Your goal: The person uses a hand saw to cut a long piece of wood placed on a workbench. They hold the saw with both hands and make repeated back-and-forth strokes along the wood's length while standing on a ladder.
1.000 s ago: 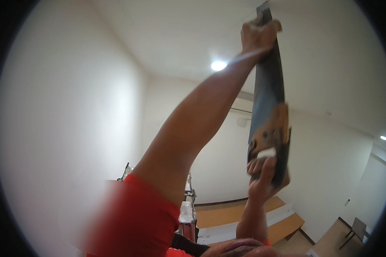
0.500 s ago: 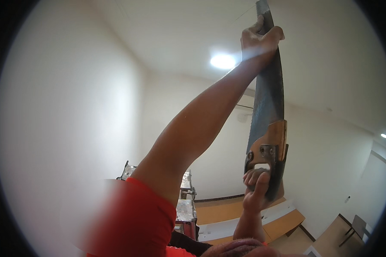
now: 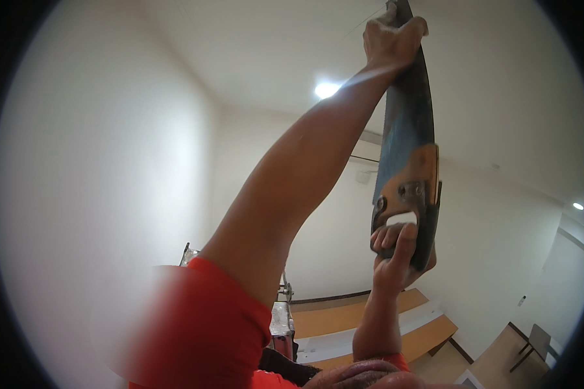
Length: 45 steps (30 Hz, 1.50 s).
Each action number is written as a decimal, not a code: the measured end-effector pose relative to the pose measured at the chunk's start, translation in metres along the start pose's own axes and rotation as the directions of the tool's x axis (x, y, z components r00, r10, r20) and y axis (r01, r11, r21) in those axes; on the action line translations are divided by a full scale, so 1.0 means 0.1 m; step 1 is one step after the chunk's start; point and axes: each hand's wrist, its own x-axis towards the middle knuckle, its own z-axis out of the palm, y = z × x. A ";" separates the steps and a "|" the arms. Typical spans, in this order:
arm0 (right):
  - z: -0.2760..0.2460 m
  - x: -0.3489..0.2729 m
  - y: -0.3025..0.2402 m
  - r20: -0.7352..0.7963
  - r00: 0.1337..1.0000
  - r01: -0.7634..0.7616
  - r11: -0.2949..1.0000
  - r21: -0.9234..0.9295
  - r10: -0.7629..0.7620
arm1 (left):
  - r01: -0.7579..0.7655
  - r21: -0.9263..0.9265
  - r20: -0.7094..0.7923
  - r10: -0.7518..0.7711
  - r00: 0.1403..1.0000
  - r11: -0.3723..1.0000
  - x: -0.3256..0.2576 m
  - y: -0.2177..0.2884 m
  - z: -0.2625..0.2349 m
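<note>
A hand saw is held up almost vertically in front of me, its tip cut off by the upper rim. Its blade is dark, with teeth along the left edge; the handle is wooden with a black grip. High on the blade, my left hand is closed round it near the tip, the arm stretched up from a red sleeve. Lower down, my right hand wraps round the grip, fingers through the handle opening and thumb on the near side.
Behind my left arm stands a worn metal frame or machine. Long tan-and-white table tops stretch behind my right forearm. At the far right is a small dark table or stool. A pale wall rises on the left.
The saw has moved upward with both hands still on it. My right hand and the handle have risen noticeably; my left hand has also gone higher.
</note>
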 end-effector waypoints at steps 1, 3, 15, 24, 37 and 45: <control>-0.09 -0.11 -0.02 0.004 0.999 0.045 0.998 -0.048 -0.045 | 0.029 -0.029 0.035 -0.027 0.999 0.999 -0.06 0.03 0.04; -0.21 -0.29 -0.05 0.024 0.996 0.092 0.992 -0.091 -0.091 | -0.036 -0.111 -0.021 0.034 0.999 0.993 -0.17 -0.16 0.10; -0.07 -0.06 0.08 0.087 0.982 0.179 0.975 -0.130 -0.169 | -0.101 -0.127 0.005 0.102 0.995 0.987 -0.10 -0.24 0.00; -0.04 -0.03 0.09 0.085 0.987 0.145 0.983 -0.112 -0.136 | -0.104 0.045 -0.168 0.111 0.980 0.994 0.12 -0.35 0.20; -0.11 -0.13 0.10 0.069 0.996 0.053 0.997 -0.058 -0.049 | 0.007 -0.056 -0.070 -0.011 0.997 0.998 -0.09 -0.12 0.05; -0.99 -1.19 0.20 0.035 0.998 -0.053 0.999 -0.014 0.053 | 0.010 0.124 0.250 -0.041 0.967 0.992 -0.89 -0.48 -0.12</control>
